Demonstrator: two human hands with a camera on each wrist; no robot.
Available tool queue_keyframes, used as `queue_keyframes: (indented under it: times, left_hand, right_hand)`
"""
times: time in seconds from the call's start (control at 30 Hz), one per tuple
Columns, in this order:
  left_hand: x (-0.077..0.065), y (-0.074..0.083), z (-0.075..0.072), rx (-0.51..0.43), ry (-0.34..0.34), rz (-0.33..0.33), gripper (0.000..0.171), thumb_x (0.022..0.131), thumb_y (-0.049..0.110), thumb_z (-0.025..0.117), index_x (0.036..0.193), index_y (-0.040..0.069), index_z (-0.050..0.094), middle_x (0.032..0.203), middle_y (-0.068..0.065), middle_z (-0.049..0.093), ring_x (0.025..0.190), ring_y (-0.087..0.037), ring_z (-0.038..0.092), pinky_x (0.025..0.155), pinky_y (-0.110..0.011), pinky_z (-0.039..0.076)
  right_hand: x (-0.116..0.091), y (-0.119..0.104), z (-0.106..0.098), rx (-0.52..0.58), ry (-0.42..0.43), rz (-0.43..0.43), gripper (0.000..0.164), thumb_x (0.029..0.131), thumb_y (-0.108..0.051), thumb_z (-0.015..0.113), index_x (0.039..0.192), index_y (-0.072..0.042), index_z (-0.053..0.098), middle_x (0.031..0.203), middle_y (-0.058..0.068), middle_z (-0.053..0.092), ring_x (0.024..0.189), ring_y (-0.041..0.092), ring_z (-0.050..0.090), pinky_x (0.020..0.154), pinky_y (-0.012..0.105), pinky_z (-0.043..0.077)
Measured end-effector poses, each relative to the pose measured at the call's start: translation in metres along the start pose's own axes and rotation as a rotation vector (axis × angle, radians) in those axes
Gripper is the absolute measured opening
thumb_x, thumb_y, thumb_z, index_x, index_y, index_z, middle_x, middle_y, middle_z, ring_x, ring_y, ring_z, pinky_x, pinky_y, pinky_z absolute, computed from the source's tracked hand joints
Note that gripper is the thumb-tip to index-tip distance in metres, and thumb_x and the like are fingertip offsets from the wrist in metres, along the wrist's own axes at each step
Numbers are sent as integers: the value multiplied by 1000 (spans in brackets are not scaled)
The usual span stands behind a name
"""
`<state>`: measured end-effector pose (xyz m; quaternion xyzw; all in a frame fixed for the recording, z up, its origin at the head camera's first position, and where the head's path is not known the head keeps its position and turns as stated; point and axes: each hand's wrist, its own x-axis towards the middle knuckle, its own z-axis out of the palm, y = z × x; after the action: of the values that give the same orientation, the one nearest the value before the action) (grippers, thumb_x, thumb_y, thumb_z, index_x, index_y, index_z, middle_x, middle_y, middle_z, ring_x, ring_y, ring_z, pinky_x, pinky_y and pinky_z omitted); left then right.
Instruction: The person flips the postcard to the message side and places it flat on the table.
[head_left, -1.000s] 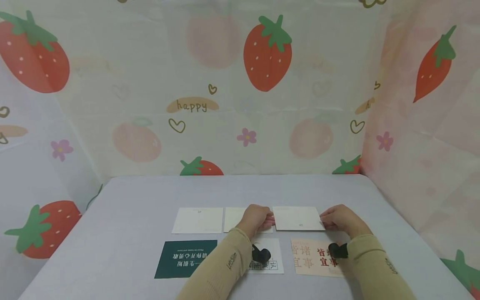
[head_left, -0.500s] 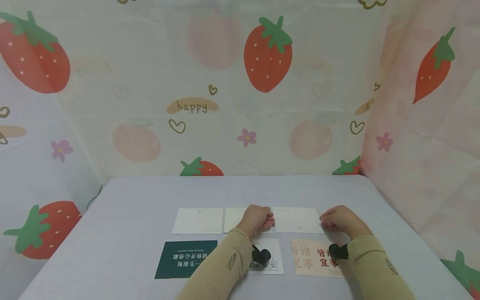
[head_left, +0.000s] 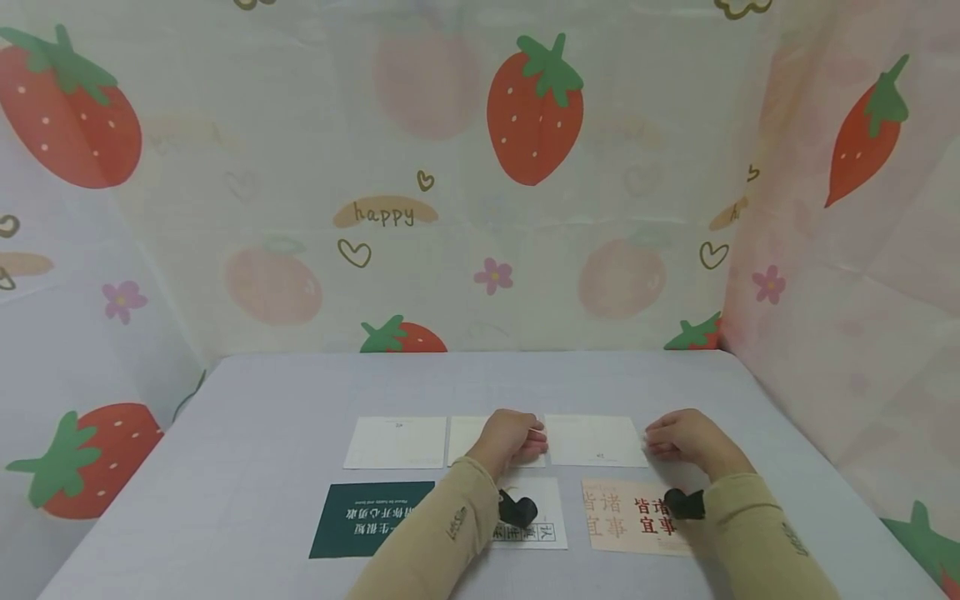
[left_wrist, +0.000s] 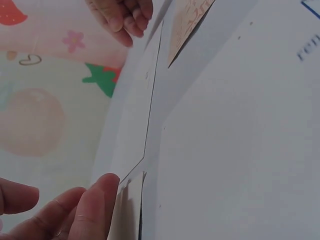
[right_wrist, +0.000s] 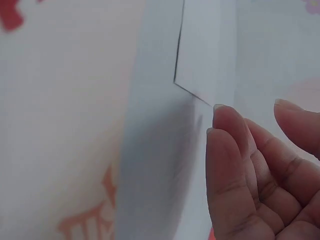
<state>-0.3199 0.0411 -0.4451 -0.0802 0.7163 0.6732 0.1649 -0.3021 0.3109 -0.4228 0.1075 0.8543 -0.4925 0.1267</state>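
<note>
A white card, face blank but for a small mark, lies flat at the right end of the back row. My left hand hovers by its left edge, over the cream middle card, part of which it covers. In the left wrist view the fingers are loosely bent, with the thumb apart. Beyond the white card's right edge is my right hand. Its thumb and fingers are apart in the right wrist view, with nothing between them and the card's corner just off the fingertips.
Another white card lies at the back row's left end. In front are a dark green card with white characters, a white card with boxed characters and a peach card with red characters. Sleeves partly cover these. Strawberry-print cloth walls surround the table.
The right white card, held slightly raised between both hands a second ago, now lies flat, let go. My right hand has shifted slightly right, away from its edge; the left has barely moved.
</note>
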Motion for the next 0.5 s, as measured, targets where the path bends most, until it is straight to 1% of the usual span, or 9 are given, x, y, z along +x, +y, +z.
queue_keyframes:
  times: [0.1,0.23,0.37,0.5]
  left_hand:
    - [-1,-2,0,13,-2,8,24,89,13,50,99,-2,65,79,-10,68,65,-15,67,54,-18,52]
    - [-7,0,-1,24,-10,7,23,89,13,51,99,-2,64,78,-9,68,63,-13,66,53,-18,52]
    - [-12,-1,-1,17,-31,-2,21,88,11,53,100,-3,64,80,-11,68,65,-14,67,55,-19,53]
    - [-16,-3,-1,9,-42,-9,21,88,11,54,100,-3,63,81,-12,68,68,-16,67,57,-19,53]
  right_hand:
    - [-3,-1,-2,5,-9,-14,26,86,-1,57,106,15,55,83,11,65,73,16,64,71,33,54]
    - [-9,-3,-4,-12,-1,-13,26,87,-4,56,105,14,55,83,10,66,73,15,63,71,33,54]
    - [-17,-2,-6,-13,7,-17,28,88,-6,55,107,15,54,85,12,66,74,17,64,70,33,54]
    - [-22,1,-9,-3,11,-20,31,89,-8,55,109,15,52,85,12,67,74,17,64,70,32,54]
